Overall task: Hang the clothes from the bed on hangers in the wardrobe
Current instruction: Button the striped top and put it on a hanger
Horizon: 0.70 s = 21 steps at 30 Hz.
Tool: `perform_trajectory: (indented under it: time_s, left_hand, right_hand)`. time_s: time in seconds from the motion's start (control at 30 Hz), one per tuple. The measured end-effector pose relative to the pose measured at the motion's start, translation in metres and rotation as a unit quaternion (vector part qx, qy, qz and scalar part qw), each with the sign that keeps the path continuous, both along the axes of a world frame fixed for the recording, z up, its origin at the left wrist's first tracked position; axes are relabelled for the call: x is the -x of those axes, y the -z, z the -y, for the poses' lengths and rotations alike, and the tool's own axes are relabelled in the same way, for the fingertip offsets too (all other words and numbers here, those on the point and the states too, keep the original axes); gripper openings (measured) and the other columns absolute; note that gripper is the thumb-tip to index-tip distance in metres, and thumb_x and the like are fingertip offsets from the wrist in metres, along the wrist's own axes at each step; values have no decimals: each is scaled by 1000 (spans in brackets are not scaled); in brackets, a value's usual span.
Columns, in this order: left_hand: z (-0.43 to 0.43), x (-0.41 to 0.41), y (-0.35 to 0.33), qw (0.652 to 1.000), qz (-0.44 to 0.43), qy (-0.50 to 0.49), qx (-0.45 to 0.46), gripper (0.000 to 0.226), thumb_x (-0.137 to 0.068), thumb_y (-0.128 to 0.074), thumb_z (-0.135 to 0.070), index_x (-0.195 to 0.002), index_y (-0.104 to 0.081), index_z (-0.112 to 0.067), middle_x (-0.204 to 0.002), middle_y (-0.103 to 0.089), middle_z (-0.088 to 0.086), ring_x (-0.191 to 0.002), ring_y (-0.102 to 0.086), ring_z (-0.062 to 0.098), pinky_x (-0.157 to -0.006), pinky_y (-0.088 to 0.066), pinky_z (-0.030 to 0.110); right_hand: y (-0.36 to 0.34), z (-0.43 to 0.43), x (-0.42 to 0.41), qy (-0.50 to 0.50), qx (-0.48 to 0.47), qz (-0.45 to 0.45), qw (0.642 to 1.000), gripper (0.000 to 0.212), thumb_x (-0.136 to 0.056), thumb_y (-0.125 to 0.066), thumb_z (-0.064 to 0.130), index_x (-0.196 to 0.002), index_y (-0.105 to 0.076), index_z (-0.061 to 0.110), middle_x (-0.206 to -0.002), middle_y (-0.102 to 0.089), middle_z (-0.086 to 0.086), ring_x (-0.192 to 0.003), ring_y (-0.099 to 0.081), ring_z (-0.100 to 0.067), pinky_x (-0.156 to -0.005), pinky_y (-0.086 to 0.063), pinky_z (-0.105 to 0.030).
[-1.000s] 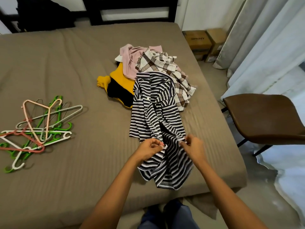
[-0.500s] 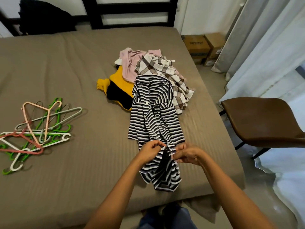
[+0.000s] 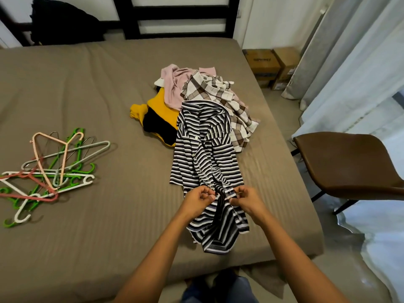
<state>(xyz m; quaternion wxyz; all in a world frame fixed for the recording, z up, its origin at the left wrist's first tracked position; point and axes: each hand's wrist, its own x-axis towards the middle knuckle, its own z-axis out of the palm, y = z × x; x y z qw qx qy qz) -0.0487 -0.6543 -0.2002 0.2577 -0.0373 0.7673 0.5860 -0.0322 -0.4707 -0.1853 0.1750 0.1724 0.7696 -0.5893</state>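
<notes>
On bed [image 3: 87, 226], left hand [image 3: 196, 201], right hand [image 3: 246, 201] pinching striped shirt [image 3: 205, 154]

The striped shirt [image 3: 205, 162] is black and white, the checked shirt [image 3: 218, 92] brown and white, the bed [image 3: 87, 84] taupe.

Head view, downward over bed [image 3: 87, 106]
</notes>
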Motion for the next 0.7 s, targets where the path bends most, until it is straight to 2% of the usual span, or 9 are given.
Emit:
perform_trajectory:
  time_s: [0.07, 0.13, 0.23, 0.33, 0.43, 0.5, 0.57, 0.63, 0.7]
  left_hand:
    - [0, -1, 0, 1000, 12, -15, -14, 5, -85, -67, -14, -90, -66, -15, -75, -61, -2, -70, -55, 8, -70, -46, 23]
    - [-1, -3, 0, 999, 23, -29, -36, 7, -85, -67, -11, -88, -64, -15, -74, -62, 0, -70, -56, 8, -69, -46, 20]
    - [-5, -6, -1, 997, 32, -52, -56, 13, -84, -68, -7, -85, -62, -18, -70, -58, -2, -67, -54, 7, -69, -47, 19]
    - [-7, -11, -3, 993, 45, -81, -72, 13, -83, -70, -6, -85, -63, -17, -72, -61, 0, -67, -56, 7, -66, -49, 17]
    - [-8, -16, -5, 990, 59, -91, -91, 13, -82, -70, -5, -85, -64, -16, -74, -61, 3, -66, -56, 8, -61, -48, 14]
    - [-9, -18, -8, 987, 70, -93, -107, 13, -82, -69, -5, -86, -65, -16, -75, -61, 5, -66, -56, 10, -57, -48, 15]
    - [-10, -20, -11, 985, 83, -98, -116, 11, -84, -68, -4, -86, -65, -15, -73, -61, 3, -60, -56, 5, -53, -46, 14]
    - [-10, -21, -16, 984, 93, -99, -117, 11, -85, -66, -3, -88, -64, -14, -73, -62, 1, -56, -56, 0, -52, -45, 13]
    - [-9, -23, -18, 983, 98, -98, -120, 11, -85, -66, -3, -90, -63, -12, -76, -64, 1, -54, -57, -3, -52, -45, 13]
  right_hand:
    - [-4, 3, -1, 38, 38, 18, 998, 28, -74, -61, -21, -72, -59, 7, -56, -60, 6, -52, -55, -4, -52, -45, -13]
    - [-5, 6, -3, 79, 57, 11, 995, 33, -72, -61, -22, -72, -63, 11, -52, -59, 8, -47, -53, -1, -51, -44, -13]
    - [-5, 12, -8, 106, 74, -26, 991, 34, -73, -61, -20, -74, -68, 14, -61, -66, 6, -56, -58, -4, -57, -48, -15]
    - [-8, 17, -15, 137, 83, -74, 984, 19, -78, -65, -8, -75, -70, 11, -68, -69, 1, -64, -61, -7, -62, -48, -18]
    - [-9, 22, -20, 156, 54, -134, 977, 6, -79, -71, 3, -75, -72, 8, -70, -70, -3, -67, -62, -10, -64, -49, -19]
    - [-6, 26, -24, 121, 16, -156, 980, 10, -77, -74, 4, -75, -72, 14, -70, -71, 3, -67, -63, -8, -65, -49, -19]
    - [1, 27, -27, 67, -54, -167, 982, 15, -76, -76, 9, -78, -71, 24, -73, -71, 10, -70, -64, -4, -68, -50, -20]
    - [6, 25, -30, 44, -99, -176, 978, 14, -75, -77, 14, -84, -72, 24, -79, -71, 11, -74, -65, -6, -71, -50, -24]
    - [7, 25, -33, 53, -103, -173, 978, 14, -74, -78, 16, -86, -73, 23, -80, -71, 10, -76, -66, -8, -72, -52, -28]
